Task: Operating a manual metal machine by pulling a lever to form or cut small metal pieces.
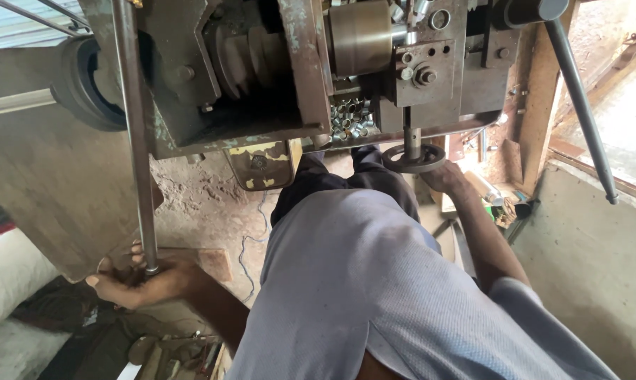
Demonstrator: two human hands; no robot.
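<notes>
Below the machine, left hand grips rod, right hand handwheel.

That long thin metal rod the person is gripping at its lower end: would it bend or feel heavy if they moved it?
The long metal rod looks like solid steel, so probably stiff and fairly heavy for its thinness. Its smooth, shiny surface may be slippery; the left hand wraps round its lower end. Being round, it would likely roll if laid flat. The right hand is at a small handwheel.

No package, label, sign or screen clearly visible anywhere around the machine.
</notes>
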